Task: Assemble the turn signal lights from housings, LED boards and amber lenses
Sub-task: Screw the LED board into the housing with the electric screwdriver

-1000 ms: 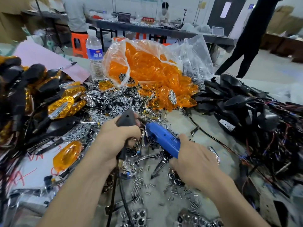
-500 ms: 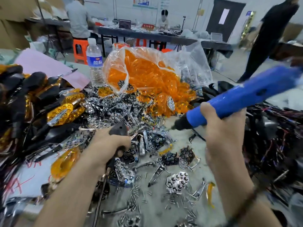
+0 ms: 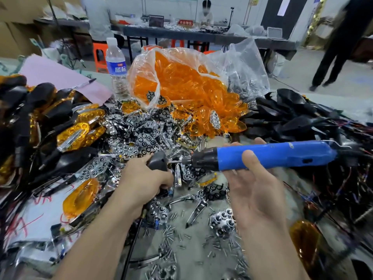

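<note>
My left hand (image 3: 141, 179) grips a black turn signal housing (image 3: 158, 163) upright over the middle of the table. My right hand (image 3: 256, 186) lies palm up and holds a blue electric screwdriver (image 3: 272, 156), thumb on its front and fingers behind it. The tool lies level, and its bit reaches the housing's right side. A clear bag of amber lenses (image 3: 181, 87) spills open behind. Chrome reflector boards (image 3: 141, 134) are heaped in front of the bag. More black housings with wires (image 3: 298, 122) are piled on the right.
Assembled amber lights (image 3: 80, 130) are stacked at the left, and one amber light (image 3: 80, 197) lies beside my left forearm. Loose screws (image 3: 171, 235) scatter over the near table. A water bottle (image 3: 117, 65) and pink paper (image 3: 60, 77) stand behind. A person (image 3: 339, 43) walks at far right.
My right hand first lifted the screwdriver away and up to the right, then brought it down level with its bit at the housing. My left hand kept its hold on the housing.
</note>
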A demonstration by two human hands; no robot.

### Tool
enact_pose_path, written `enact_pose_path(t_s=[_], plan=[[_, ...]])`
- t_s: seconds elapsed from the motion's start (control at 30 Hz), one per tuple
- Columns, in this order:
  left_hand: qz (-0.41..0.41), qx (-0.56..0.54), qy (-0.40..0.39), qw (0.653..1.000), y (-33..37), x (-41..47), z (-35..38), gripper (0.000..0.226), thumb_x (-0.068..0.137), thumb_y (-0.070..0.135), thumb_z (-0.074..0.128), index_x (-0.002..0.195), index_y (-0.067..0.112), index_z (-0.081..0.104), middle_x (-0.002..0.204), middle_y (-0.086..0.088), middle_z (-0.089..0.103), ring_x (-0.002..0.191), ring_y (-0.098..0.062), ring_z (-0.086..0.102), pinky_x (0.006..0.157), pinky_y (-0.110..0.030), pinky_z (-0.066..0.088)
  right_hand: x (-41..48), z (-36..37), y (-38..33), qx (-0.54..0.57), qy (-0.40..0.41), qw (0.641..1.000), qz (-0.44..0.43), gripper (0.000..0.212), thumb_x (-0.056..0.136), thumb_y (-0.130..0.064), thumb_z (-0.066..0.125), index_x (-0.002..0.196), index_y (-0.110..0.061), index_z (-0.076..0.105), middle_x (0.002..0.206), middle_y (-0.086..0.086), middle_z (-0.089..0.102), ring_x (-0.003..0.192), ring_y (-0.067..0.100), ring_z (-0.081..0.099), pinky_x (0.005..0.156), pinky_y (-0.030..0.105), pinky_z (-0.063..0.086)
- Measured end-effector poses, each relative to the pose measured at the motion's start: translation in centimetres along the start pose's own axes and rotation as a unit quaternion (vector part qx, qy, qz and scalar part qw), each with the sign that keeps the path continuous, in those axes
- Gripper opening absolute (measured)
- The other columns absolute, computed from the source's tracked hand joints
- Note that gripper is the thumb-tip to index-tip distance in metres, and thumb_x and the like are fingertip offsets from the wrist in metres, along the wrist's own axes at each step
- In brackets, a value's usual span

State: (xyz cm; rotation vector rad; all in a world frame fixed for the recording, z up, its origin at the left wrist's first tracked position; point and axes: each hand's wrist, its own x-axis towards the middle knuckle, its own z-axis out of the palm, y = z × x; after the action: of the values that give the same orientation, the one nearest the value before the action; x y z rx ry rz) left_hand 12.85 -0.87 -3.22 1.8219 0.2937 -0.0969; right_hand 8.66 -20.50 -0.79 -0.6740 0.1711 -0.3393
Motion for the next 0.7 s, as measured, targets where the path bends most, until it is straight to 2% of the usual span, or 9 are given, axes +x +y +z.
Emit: enact_pose_path(t_s=[0.13,0.3,0.4,0.5,0.6,0.7], plan=[[-0.006,0.015,0.007,1.000,0.2,-0.2,0.3,0.023,0.063,-0.002,0.083,0.082,0.003,0.072,0.068,-0.009,0.068,0.053,-0.022,0.056,0.055,-0.030,0.046,-0.1,0.0,-0.3,-0.007,-0.038,0.999,-0.017,0.058,0.076,-0.005,0.067,0.131,-0.019,0.056,0.107,0.019,0.067,0.101,0.030,0.072,0.088,0.044,0.063],[-0.012,0.038,0.023,0.999,0.4,-0.7,0.5,0.027,0.055,0.007,0.085,0.079,0.006,0.074,0.076,-0.017,0.073,0.059,-0.025,0.057,0.061,-0.036,0.048,-0.2,0.1,0.1,-0.007,-0.079,0.996,-0.034,0.056,0.079,-0.001,0.067,0.131,-0.016,0.052,0.099,0.019,0.069,0.099,0.034,0.069,0.091,0.047,0.061],[-0.008,0.060,0.036,0.998,0.4,-0.8,0.7,0.023,0.055,0.008,0.086,0.075,0.009,0.073,0.069,-0.013,0.071,0.056,-0.024,0.056,0.058,-0.032,0.047,-0.3,0.1,0.2,-0.029,-0.134,0.989,-0.050,0.054,0.085,0.008,0.066,0.131,-0.015,0.048,0.098,0.017,0.069,0.101,0.034,0.066,0.097,0.051,0.057],[-0.003,0.101,0.067,0.993,0.4,-1.0,0.9,0.021,0.060,0.008,0.089,0.068,0.012,0.070,0.057,-0.002,0.064,0.053,-0.024,0.055,0.052,-0.024,0.040,-0.3,0.2,0.2,-0.050,-0.212,0.974,-0.057,0.055,0.084,0.010,0.058,0.131,-0.014,0.043,0.107,0.023,0.065,0.110,0.040,0.060,0.104,0.056,0.051],[-0.006,0.123,0.080,0.989,0.4,-1.2,0.6,0.020,0.063,0.009,0.089,0.070,0.013,0.070,0.057,-0.001,0.063,0.051,-0.022,0.054,0.051,-0.024,0.040,-0.4,0.5,0.1,-0.083,-0.276,0.956,-0.056,0.055,0.078,0.004,0.067,0.125,-0.011,0.043,0.110,0.023,0.065,0.117,0.042,0.059,0.105,0.054,0.050],[-0.008,0.115,0.079,0.990,0.5,-1.2,0.1,0.017,0.064,0.006,0.087,0.069,0.012,0.071,0.050,0.004,0.059,0.051,-0.022,0.051,0.053,-0.025,0.038,-0.4,0.6,0.2,-0.087,-0.298,0.949,-0.053,0.053,0.074,0.001,0.070,0.119,-0.012,0.046,0.110,0.020,0.066,0.121,0.042,0.059,0.107,0.055,0.049]])
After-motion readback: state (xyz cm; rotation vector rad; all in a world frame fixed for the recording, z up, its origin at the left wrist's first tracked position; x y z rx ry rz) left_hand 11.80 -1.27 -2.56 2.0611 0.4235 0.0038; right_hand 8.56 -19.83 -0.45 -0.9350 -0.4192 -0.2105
